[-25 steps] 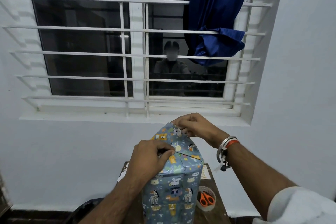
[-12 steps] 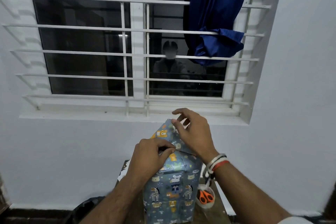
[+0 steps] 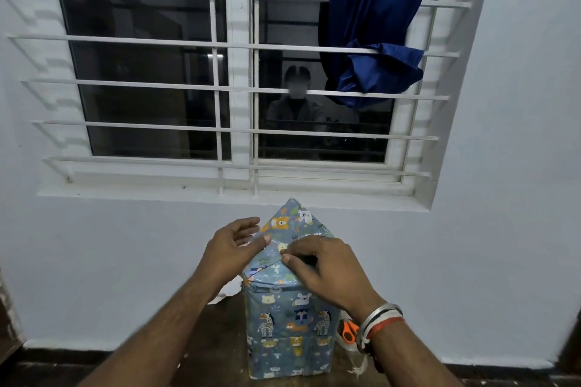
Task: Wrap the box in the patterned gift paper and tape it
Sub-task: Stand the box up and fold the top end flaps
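Observation:
A tall box [image 3: 290, 333] stands upright on a small dark table [image 3: 217, 342], covered in blue gift paper printed with cartoon animals. At its top a triangular paper flap [image 3: 294, 217] points up. My left hand [image 3: 234, 248] sits at the box's top left corner, thumb pressing on the folded paper, the other fingers spread and relaxed. My right hand [image 3: 327, 267] lies over the top right of the box, fingertips pressing the paper fold down near the seam.
Orange-handled scissors [image 3: 349, 331] lie inside a clear tape roll right of the box. White paper scraps [image 3: 226, 291] lie behind the box on the left. A white wall and a barred window with a blue curtain [image 3: 374, 25] stand close behind the table.
My right hand has come down from the flap's tip onto the top right fold. My left hand has shifted left and opened, leaving the triangular flap standing free.

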Tool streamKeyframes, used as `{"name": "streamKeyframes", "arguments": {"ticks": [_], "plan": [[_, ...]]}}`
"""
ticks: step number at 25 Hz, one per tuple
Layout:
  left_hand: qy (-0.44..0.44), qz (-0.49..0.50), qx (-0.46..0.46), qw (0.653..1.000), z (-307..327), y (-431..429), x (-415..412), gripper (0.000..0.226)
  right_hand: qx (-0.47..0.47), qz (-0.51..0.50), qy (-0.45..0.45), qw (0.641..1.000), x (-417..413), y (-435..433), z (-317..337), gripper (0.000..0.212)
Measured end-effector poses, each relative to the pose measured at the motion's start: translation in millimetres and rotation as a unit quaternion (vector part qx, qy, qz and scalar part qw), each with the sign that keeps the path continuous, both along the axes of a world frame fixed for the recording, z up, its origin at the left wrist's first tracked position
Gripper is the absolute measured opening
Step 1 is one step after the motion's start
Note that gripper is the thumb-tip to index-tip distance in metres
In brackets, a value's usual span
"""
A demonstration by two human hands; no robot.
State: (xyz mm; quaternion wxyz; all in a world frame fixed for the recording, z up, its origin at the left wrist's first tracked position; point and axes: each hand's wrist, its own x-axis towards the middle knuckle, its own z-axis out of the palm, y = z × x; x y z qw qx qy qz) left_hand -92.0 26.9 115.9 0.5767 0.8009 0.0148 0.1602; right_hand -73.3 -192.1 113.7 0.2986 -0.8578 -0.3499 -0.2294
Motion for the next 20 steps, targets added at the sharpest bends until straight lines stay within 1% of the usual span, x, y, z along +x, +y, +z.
{"name": "streamKeyframes", "arguments": {"ticks": [1,2,4,6,9,10,13,17,20], "plan": [[0.045,-0.041,-0.03,0.998,0,2,2,0.038,0.004,0.002,0.002,1.0,0,0,0,0.027],[0.069,-0.067,-0.036,0.995,2,2,5,0.031,0.005,0.002,0.003,1.0,0,-1,0,0.027],[0.066,-0.081,0.015,0.994,8,4,10,0.022,0.007,0.001,0.003,1.0,-1,-1,0,0.027],[0.055,-0.085,0.055,0.993,13,5,12,0.02,0.009,-0.003,0.002,1.0,0,-1,-2,0.028],[0.074,-0.124,0.042,0.989,21,3,15,0.017,0.011,-0.004,0.003,1.0,0,0,-3,0.028],[0.076,-0.14,0.04,0.986,24,1,16,0.019,0.011,-0.004,0.004,1.0,-1,0,-3,0.028],[0.053,-0.126,0.089,0.987,32,-7,24,0.02,0.02,-0.002,0.007,1.0,-1,-2,-3,0.029],[0.056,-0.123,0.077,0.988,46,-11,33,0.023,0.015,0.003,0.007,1.0,-2,-3,-2,0.03],[0.045,-0.114,0.108,0.987,57,-12,39,0.021,0.015,-0.001,0.005,1.0,-3,-2,-2,0.031]]}}
